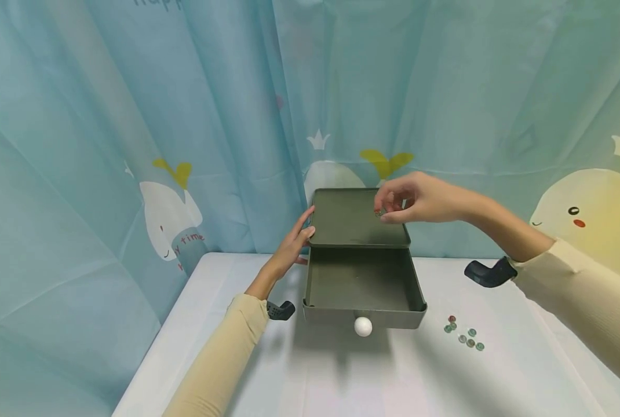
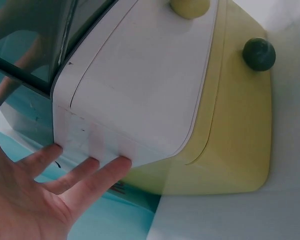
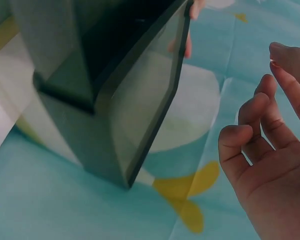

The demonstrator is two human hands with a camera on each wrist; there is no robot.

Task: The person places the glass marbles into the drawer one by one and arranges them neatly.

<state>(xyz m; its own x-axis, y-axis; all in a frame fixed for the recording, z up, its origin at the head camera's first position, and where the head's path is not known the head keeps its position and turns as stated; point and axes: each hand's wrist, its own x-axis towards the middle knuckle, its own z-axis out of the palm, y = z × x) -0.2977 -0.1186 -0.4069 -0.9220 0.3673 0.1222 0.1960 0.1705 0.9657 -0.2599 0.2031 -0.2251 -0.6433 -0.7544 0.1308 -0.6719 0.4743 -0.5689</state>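
One bead (image 1: 378, 213) sits pinched in the right hand (image 1: 413, 198), the spread left hand (image 1: 288, 250) touching the cabinet (image 1: 354, 226).

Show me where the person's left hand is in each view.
Head: left hand just below and left of centre, against the green box.
Left wrist: left hand, lower left, fingers spread.
Right wrist: only some of its fingers, near the top, right of centre.
Shared landmark: blue curtain.

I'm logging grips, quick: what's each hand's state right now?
Left hand: open, fingers against the side of the drawer unit.
Right hand: holding a small piece, pinched at the fingertips.
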